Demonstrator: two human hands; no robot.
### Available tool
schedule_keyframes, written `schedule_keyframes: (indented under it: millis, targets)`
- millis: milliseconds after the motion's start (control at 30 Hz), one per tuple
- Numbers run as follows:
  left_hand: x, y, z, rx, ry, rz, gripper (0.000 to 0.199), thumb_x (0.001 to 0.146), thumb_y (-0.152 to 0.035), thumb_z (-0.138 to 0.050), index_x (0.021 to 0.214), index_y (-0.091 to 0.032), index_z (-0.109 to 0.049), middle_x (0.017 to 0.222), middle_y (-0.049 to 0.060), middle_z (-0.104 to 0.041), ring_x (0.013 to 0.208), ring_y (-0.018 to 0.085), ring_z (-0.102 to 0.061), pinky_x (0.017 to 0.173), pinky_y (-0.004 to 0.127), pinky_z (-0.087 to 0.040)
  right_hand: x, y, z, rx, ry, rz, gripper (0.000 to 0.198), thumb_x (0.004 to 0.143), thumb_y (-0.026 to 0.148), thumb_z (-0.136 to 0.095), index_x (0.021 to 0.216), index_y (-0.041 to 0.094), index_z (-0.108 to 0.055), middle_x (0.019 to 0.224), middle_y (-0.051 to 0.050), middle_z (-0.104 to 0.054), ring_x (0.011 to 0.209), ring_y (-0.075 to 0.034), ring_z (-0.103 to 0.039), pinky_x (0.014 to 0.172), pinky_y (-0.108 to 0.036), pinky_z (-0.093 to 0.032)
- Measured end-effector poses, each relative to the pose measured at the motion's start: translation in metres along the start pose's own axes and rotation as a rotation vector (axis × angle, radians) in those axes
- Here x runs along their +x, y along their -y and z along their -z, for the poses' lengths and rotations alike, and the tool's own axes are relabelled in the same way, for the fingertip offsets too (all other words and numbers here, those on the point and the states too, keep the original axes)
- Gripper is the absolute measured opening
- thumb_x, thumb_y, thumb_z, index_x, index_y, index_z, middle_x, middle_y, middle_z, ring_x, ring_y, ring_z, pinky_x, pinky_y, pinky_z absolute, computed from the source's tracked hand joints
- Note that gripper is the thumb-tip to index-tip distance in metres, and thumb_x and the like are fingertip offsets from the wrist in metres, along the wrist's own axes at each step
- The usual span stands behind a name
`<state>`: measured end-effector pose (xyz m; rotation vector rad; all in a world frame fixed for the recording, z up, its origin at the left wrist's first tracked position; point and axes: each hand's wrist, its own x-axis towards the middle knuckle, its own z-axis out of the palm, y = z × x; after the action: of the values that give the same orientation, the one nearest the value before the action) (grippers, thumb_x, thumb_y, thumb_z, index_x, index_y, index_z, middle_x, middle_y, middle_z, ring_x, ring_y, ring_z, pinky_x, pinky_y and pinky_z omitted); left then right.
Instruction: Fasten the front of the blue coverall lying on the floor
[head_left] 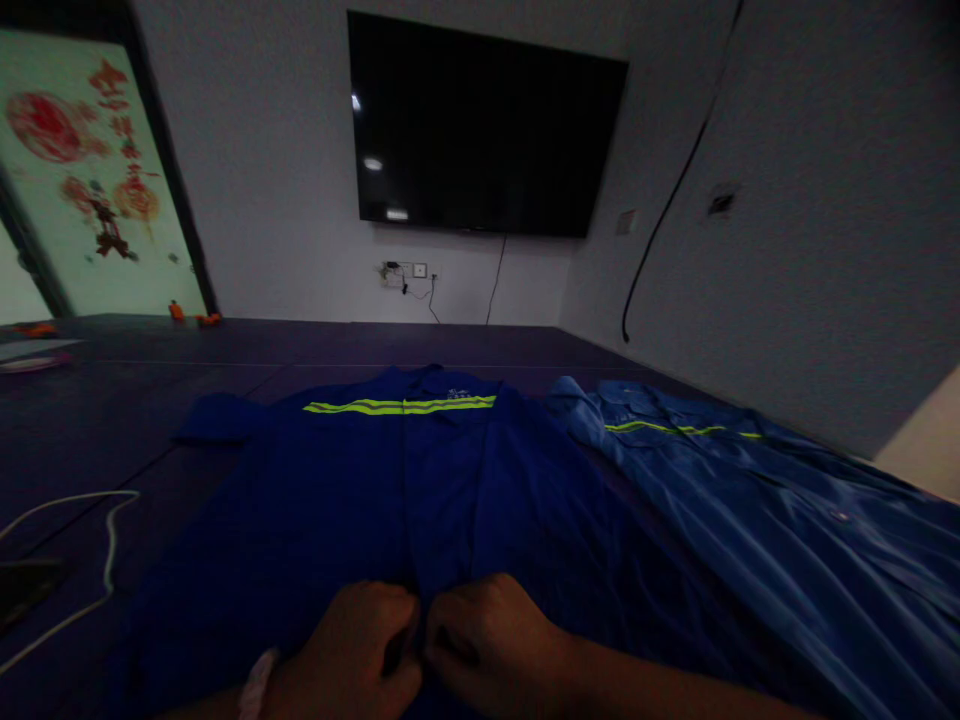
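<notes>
A dark blue work shirt (330,490) with a yellow-green reflective stripe across its chest lies spread out in front of me, collar at the far end. Both hands meet low at its front opening. My left hand (364,640), with a pale band on the wrist, is closed on the cloth at one side of the opening. My right hand (491,640) is closed on the cloth just beside it, knuckles nearly touching. What exactly sits between the fingertips is hidden. To the right lies a lighter blue work shirt (675,480), also striped, rumpled along its length.
At left, a white cable (112,540) curls near a dark flat object (30,590). Small orange things (176,311) lie by the decorated glass door (112,190). A television (487,130) hangs on the far wall, and a black cable (667,210) runs down the right wall.
</notes>
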<state>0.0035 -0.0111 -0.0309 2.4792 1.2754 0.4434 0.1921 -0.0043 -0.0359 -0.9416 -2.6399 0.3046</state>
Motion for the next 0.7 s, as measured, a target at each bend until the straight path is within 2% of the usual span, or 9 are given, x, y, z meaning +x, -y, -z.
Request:
schedule_keyframes:
  millis: [700]
  targets:
    - [-0.0012,-0.0011,0.0005,0.022,-0.023,-0.046,0.010,0.072,-0.015,-0.046,0.071,-0.018,-0.055,0.072,0.003,-0.060,0.065,0.014,-0.051,0.065,0.024,-0.040,-0.0002,0.0021,0.0032,-0.007,0.033,-0.028,0.012,0.078,0.021,-0.051,0.083,0.018,-0.061,0.074,0.000,-0.067,0.061,-0.010,-0.059,0.050,-0.021,-0.031]
